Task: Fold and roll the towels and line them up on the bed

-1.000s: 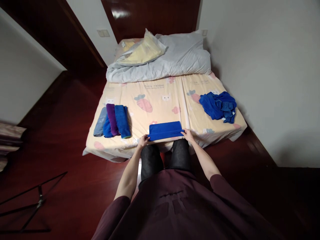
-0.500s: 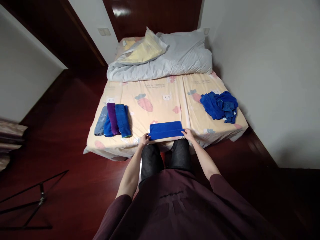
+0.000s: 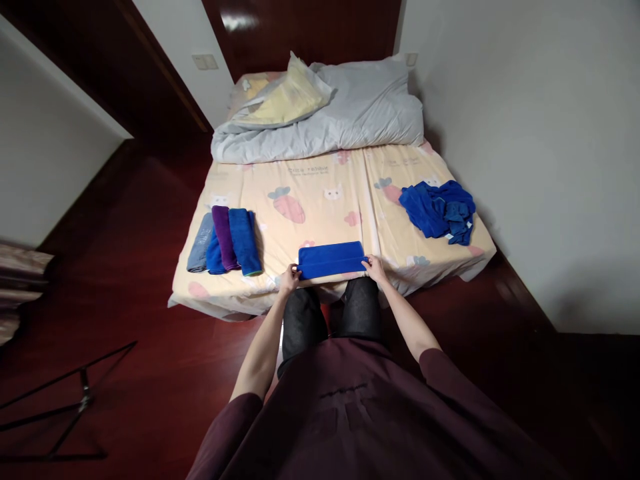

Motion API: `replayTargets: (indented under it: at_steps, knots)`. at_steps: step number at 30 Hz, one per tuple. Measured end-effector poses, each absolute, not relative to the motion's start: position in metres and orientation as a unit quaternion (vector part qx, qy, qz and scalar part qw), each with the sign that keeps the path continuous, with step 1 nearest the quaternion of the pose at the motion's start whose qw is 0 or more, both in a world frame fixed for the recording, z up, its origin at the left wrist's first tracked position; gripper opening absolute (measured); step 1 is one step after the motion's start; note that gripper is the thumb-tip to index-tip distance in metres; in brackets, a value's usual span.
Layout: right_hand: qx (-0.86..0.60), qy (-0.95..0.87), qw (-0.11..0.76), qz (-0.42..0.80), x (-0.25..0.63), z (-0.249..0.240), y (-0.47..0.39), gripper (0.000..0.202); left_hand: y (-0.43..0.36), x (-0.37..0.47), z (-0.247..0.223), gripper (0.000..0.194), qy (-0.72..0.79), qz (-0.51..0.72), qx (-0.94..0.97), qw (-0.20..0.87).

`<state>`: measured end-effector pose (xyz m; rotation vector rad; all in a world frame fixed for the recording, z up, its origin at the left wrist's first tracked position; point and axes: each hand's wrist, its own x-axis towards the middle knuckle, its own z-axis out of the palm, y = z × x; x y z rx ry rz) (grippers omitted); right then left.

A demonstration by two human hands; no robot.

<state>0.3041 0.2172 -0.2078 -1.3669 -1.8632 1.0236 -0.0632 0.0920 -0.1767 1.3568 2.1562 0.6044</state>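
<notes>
A blue towel point(image 3: 331, 259), partly folded into a flat strip, lies on the front edge of the bed point(image 3: 320, 200). My left hand point(image 3: 290, 277) pinches its left end near the fold. At the opposite end, my right hand point(image 3: 374, 269) grips the right corner between thumb and fingers. Left of my hands sit several rolled towels side by side: a grey one point(image 3: 199, 243), a blue one point(image 3: 216, 257), a purple one point(image 3: 225, 237) and a darker blue one point(image 3: 245, 241). A crumpled heap of blue towels point(image 3: 437, 212) rests on the bed's right side.
A grey quilt point(image 3: 370, 110) and a pale yellow pillow point(image 3: 293, 97) are bunched at the head of the bed. Black tripod legs point(image 3: 83, 400) stand on the floor at lower left. A wall point(image 3: 540, 167) runs close along the bed's right side.
Almost nothing differs. Both hands keep their hold on the ends of the blue towel, and the view has shifted very slightly.
</notes>
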Motion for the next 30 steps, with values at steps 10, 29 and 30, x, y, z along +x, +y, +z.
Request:
replayTargets:
  at_steps: [10, 29, 30]
  knots:
    - [-0.379, -0.88, 0.2, 0.207, 0.279, -0.169, 0.175, 0.05, 0.074, -0.025, -0.166, 0.054, 0.663, 0.189, 0.713, 0.129]
    - [-0.444, -0.875, 0.069, 0.179, 0.246, -0.193, 0.206, 0.062, 0.121, -0.003, -0.191, 0.074, 0.672, 0.123, 0.709, 0.173]
    - [-0.445, -0.874, 0.068, 0.182, 0.245, -0.192, 0.208, 0.062, 0.122, -0.004, -0.19, 0.072, 0.672, 0.124, 0.709, 0.174]
